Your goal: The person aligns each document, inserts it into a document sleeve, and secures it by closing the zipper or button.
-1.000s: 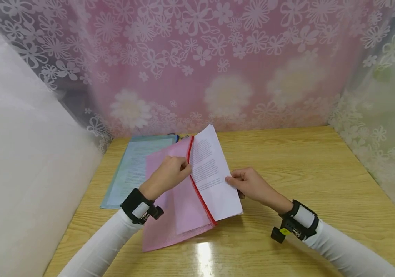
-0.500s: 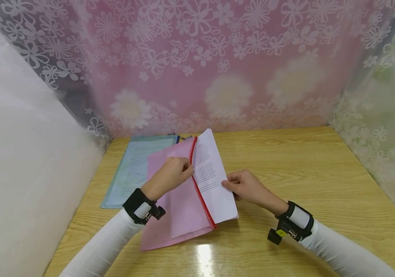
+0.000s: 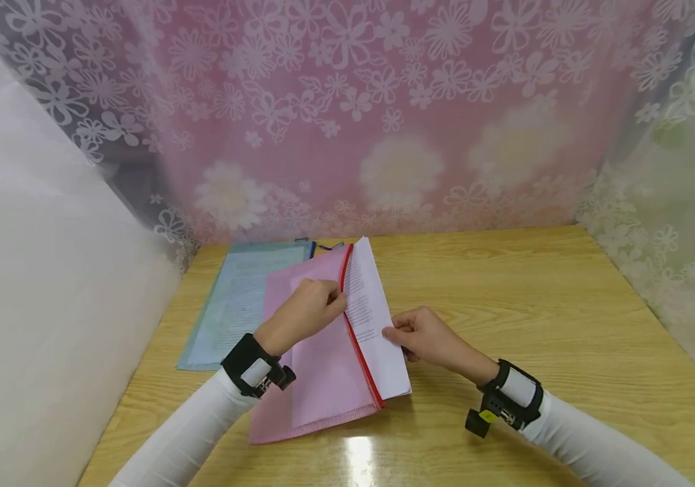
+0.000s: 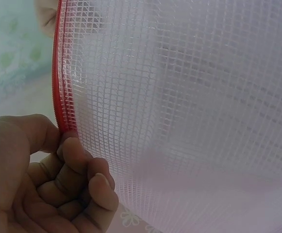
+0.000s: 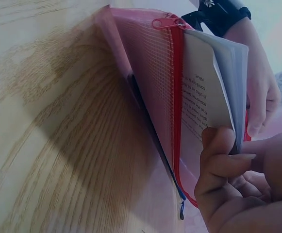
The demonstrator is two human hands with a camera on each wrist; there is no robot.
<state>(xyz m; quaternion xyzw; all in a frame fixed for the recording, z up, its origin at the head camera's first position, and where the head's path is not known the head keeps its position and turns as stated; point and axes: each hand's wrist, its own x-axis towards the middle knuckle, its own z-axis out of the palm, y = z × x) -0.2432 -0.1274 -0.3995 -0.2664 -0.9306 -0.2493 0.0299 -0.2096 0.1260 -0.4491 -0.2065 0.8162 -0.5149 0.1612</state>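
A pink mesh zipper pouch [image 3: 329,379] with a red zipper edge lies tilted over the middle-left of the table. My left hand [image 3: 307,308] pinches its red-edged opening; in the left wrist view the thumb and fingers [image 4: 75,153] grip the zipper tape [image 4: 61,73]. A stack of printed paper sheets [image 3: 377,345] sits partly inside the pouch, its outer strip sticking out on the right. My right hand [image 3: 426,338] pinches that outer edge. From the right wrist view, the sheets [image 5: 208,87] stand between the pouch's two sides, near a red zipper pull [image 5: 167,23].
A blue-green zipper pouch [image 3: 237,291] with printed paper inside lies at the left, partly under the pink one. Its dark blue zipper pull [image 3: 330,246] shows at the back. Flowered curtains [image 3: 384,135] enclose the wooden table [image 3: 505,304] behind and at the sides.
The paper stack has slid left, deeper into the pink pouch, with my right hand moving along. My left hand and the pouch's opening have shifted slightly to the right.
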